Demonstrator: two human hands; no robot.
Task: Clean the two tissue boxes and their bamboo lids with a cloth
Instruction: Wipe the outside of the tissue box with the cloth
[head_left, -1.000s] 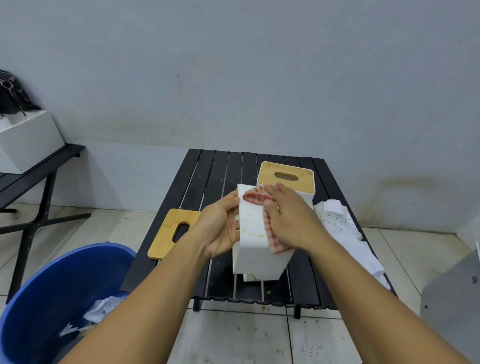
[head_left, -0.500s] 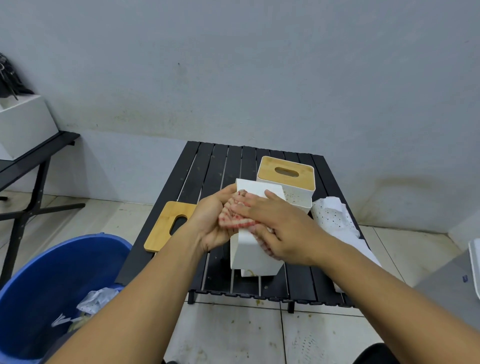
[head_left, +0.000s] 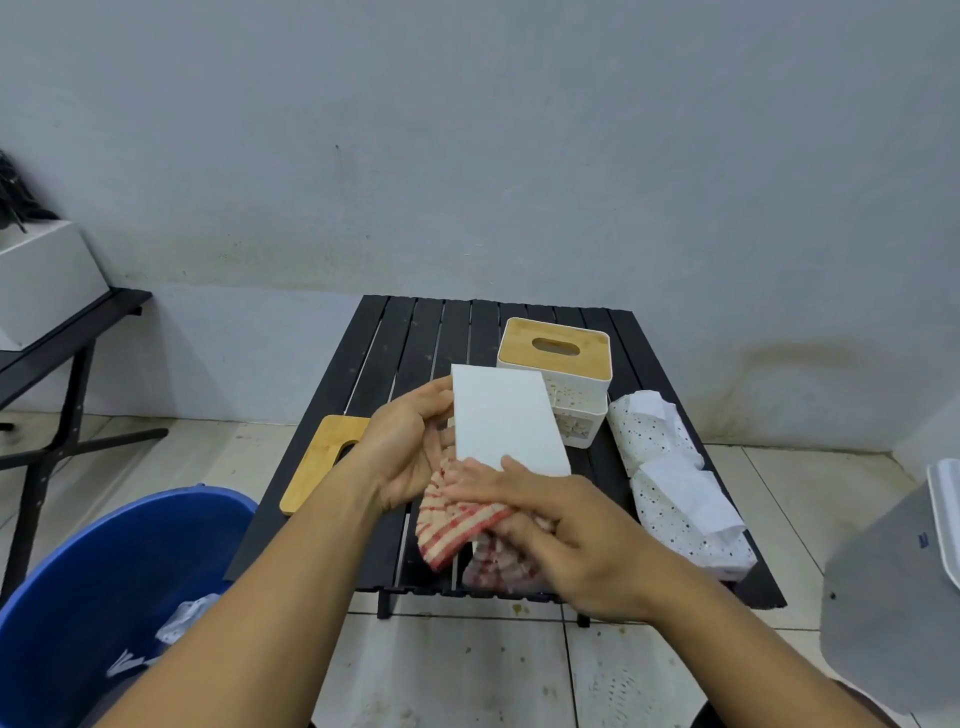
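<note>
Box, white, held tilted above table w/ left hand gripping its left edge; right hand closed on striped cloth at its near end. Prob light, stiff, smooth plastic, so could slip; grip by edges

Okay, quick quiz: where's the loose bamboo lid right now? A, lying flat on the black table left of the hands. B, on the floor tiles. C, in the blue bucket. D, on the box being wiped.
A: the loose bamboo lid lies flat at the black table's left edge, beside the left hand.
</note>
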